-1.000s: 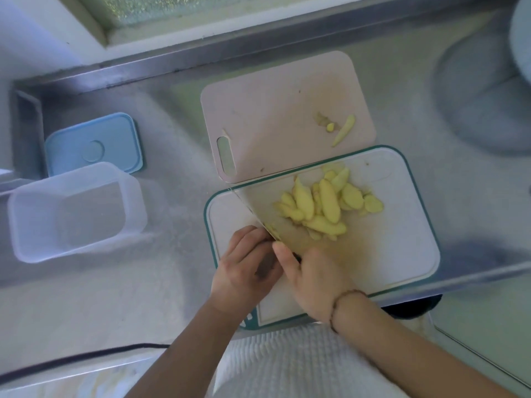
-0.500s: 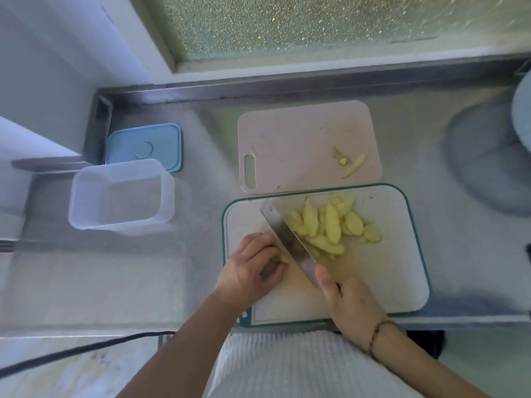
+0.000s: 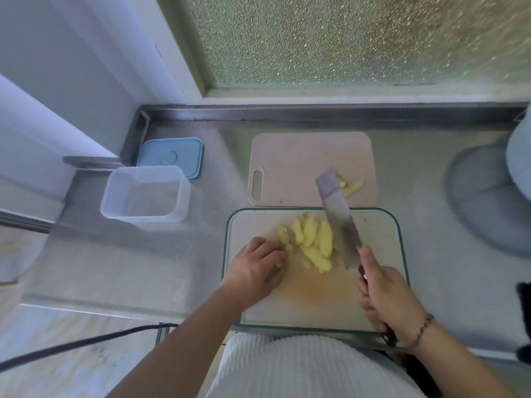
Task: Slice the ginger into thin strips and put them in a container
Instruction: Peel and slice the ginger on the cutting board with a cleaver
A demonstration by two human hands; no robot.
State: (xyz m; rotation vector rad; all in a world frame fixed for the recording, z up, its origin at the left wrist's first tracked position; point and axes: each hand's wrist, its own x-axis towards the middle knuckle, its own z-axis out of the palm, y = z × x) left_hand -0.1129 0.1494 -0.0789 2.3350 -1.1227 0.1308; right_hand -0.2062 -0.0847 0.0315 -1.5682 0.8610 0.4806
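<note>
Since half a second ago the cleaver (image 3: 337,216) has swung off the near-left of the ginger to its right side, blade lifted and pointing away over the slices.

At far left the clear plastic container (image 3: 145,193) stands open with nothing in it, its blue lid (image 3: 171,157) just behind. The left hand (image 3: 257,265) rests on the green-rimmed cutting board (image 3: 382,225), fingers curled over a small ginger piece at the left edge of the ginger slices (image 3: 311,242). The right hand (image 3: 388,300) is wrapped round the cleaver's handle. Behind lies a pink cutting board (image 3: 290,165) with ginger scraps (image 3: 352,187).

The slices are still broad, so strip-cutting seems barely begun. The left fingertips sit close to the pile; a fast chop could nick them, and loosely heaped slices may slide under the blade.

All this sits on a steel counter (image 3: 218,173) under a frosted window (image 3: 344,38).
</note>
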